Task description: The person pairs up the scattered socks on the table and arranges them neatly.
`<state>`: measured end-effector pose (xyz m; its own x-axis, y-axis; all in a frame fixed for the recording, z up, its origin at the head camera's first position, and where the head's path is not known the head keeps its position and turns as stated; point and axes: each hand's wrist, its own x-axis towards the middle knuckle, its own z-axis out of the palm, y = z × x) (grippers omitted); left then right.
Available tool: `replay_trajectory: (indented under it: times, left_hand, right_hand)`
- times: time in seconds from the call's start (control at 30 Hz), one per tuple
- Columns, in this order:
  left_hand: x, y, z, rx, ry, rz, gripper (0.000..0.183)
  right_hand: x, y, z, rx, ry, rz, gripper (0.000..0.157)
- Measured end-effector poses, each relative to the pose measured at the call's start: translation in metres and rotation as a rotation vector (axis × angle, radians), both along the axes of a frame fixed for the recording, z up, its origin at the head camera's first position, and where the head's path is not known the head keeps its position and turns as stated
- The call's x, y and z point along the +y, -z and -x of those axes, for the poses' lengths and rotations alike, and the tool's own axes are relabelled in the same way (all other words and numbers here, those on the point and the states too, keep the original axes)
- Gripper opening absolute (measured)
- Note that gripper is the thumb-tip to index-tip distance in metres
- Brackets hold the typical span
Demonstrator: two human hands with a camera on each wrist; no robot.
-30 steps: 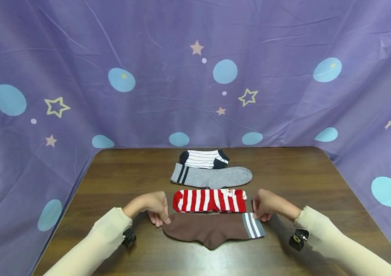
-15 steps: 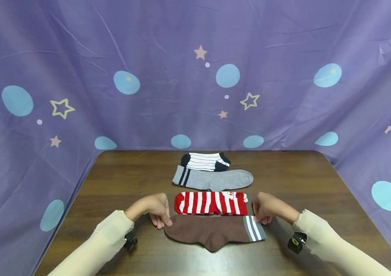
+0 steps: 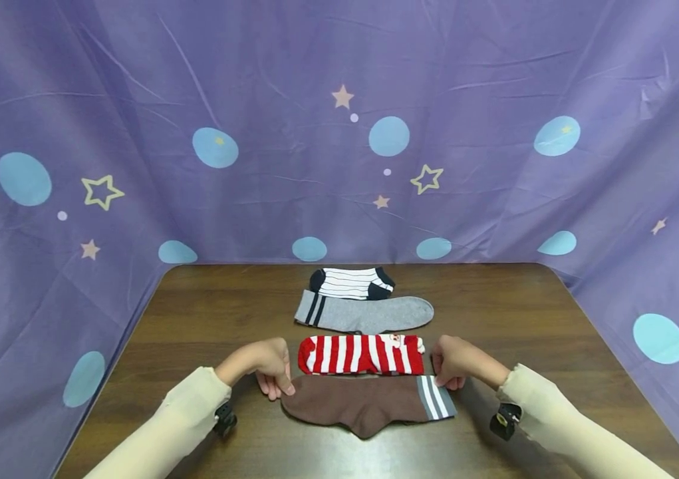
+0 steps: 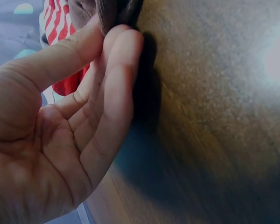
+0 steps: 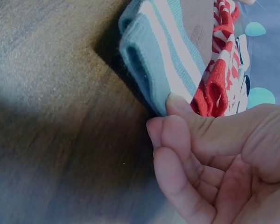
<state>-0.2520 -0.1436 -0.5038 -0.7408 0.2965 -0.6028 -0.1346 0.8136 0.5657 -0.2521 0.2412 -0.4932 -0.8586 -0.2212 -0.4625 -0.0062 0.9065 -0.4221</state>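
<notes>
A brown sock (image 3: pixel 357 402) lies flat along the near side of the row, its heel pointing toward the person. At its toe, on the left, my left hand (image 3: pixel 269 366) pinches the fabric between thumb and fingertips. The grey cuff (image 5: pixel 151 56) with two white stripes is at the right end. My right hand (image 3: pixel 455 359) pinches that cuff's far corner, thumb on top and fingers underneath. Just beyond lies a red-and-white striped sock (image 3: pixel 360 354), close to the brown one's far edge.
Farther back are a grey sock (image 3: pixel 369 313) with two black bands and a short white sock (image 3: pixel 348 283) with black toe and heel. All lie on a brown wooden table (image 3: pixel 207 303). A purple patterned curtain (image 3: pixel 291 166) rises behind and at both sides.
The head view shifts slightly, so everything moves a little in the picture. Both hands keep their pinch on the brown sock, which stays in place beside the striped sock.
</notes>
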Motion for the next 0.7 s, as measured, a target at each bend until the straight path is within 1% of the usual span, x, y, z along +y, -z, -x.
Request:
replay_trajectory:
  times: [0.13,0.33,0.43,0.57,0.7]
  left_hand:
    - [0.001,-0.002,-0.005,0.022,-0.013,-0.012,0.021]
    - [0.002,-0.006,-0.01,0.039,-0.009,-0.019,0.019]
    - [0.001,-0.007,-0.009,0.032,-0.011,-0.02,0.018]
    - [0.0,-0.007,-0.007,0.02,-0.006,-0.028,0.016]
    - [0.0,-0.011,-0.001,0.027,0.029,-0.013,0.019]
  right_hand:
    - [0.002,0.0,0.0,-0.001,-0.013,0.013,0.026]
    - [0.006,-0.001,0.0,-0.016,-0.045,0.128,0.024]
    - [0.007,-0.002,0.002,-0.03,-0.067,0.161,0.023]
    - [0.007,-0.003,0.005,-0.06,-0.065,0.165,0.022]
    - [0.008,-0.006,0.009,-0.075,-0.08,0.151,0.019]
